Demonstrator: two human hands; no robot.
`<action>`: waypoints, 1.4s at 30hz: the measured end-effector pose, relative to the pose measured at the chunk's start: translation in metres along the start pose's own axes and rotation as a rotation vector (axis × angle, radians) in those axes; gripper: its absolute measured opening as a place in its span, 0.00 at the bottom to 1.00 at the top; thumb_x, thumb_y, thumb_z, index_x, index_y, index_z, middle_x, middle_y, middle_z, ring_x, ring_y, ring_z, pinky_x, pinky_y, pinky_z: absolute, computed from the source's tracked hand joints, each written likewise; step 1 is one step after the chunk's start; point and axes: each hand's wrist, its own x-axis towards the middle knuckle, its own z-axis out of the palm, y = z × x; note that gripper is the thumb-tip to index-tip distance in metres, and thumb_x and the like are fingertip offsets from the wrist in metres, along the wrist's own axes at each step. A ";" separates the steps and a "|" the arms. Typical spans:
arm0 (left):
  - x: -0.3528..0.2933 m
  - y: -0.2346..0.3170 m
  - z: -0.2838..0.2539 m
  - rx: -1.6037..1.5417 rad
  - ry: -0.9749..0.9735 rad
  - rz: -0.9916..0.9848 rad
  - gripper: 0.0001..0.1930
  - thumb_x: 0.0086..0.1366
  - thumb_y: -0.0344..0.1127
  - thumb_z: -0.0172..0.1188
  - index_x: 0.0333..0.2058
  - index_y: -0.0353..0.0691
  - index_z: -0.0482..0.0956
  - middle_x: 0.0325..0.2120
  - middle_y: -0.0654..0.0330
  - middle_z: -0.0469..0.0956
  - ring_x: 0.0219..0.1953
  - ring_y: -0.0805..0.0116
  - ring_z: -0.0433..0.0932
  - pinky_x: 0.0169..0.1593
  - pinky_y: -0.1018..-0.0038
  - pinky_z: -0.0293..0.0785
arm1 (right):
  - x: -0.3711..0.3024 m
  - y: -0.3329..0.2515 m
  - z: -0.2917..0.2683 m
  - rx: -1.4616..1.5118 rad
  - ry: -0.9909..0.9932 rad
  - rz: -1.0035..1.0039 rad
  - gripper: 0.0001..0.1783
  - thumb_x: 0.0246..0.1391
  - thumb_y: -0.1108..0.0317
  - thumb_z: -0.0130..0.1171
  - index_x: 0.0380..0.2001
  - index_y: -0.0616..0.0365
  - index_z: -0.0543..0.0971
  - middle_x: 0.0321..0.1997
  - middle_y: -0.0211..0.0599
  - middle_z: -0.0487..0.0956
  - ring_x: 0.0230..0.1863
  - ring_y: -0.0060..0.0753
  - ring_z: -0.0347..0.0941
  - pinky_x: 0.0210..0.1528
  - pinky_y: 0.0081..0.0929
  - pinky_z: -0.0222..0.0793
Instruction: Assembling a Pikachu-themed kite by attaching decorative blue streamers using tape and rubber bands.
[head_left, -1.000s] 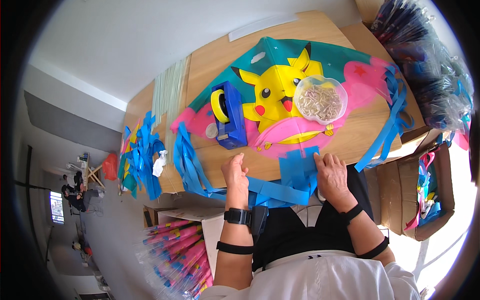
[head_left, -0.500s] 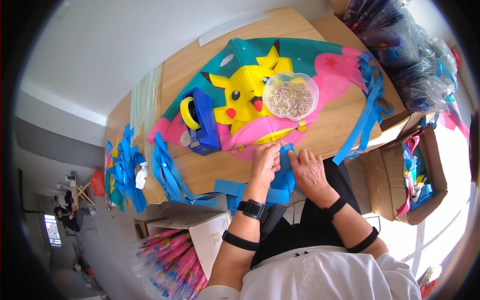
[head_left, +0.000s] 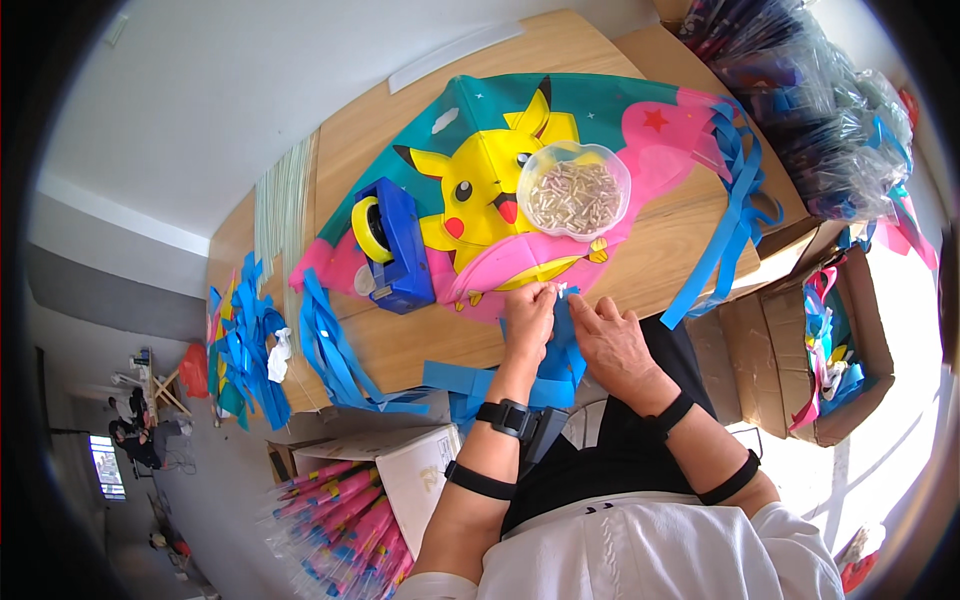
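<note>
Blue ribbon: wide flat strip at the near edge of the teal, pink and yellow printed sheet, between the hands
Side corners: blue ribbon bunches already placed at both; near-edge strip seems unfinished
Left hand: fingers pinched together, cannot tell on what
Right hand: fingers partly curled, touching the ribbon, grip unclear
Wooden bench: under the sheet, which bears a blue tape dispenser

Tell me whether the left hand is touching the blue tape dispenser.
No, the left hand is apart from the blue tape dispenser, with wooden tabletop showing between them.
</note>
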 end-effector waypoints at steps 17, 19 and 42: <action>-0.037 0.011 -0.007 1.184 0.060 0.495 0.23 0.58 0.30 0.55 0.55 0.40 0.69 0.34 0.49 0.77 0.35 0.48 0.78 0.35 0.55 0.74 | 0.003 -0.005 -0.001 -0.042 0.005 -0.038 0.16 0.42 0.70 0.55 0.36 0.63 0.80 0.57 0.38 0.69 0.42 0.36 0.68 0.35 0.34 0.67; -0.032 0.015 -0.011 1.111 0.183 0.633 0.24 0.57 0.30 0.57 0.54 0.38 0.69 0.37 0.49 0.75 0.38 0.49 0.76 0.39 0.56 0.72 | 0.001 -0.001 0.000 -0.026 0.028 -0.043 0.17 0.42 0.71 0.54 0.39 0.65 0.79 0.58 0.38 0.69 0.42 0.36 0.68 0.36 0.34 0.67; -0.033 0.009 -0.040 0.911 -0.048 1.024 0.08 0.43 0.26 0.62 0.24 0.34 0.73 0.37 0.52 0.78 0.43 0.51 0.75 0.48 0.59 0.70 | 0.012 0.013 -0.001 0.590 0.435 0.168 0.18 0.41 0.84 0.51 0.40 0.64 0.75 0.46 0.50 0.74 0.44 0.56 0.73 0.45 0.41 0.72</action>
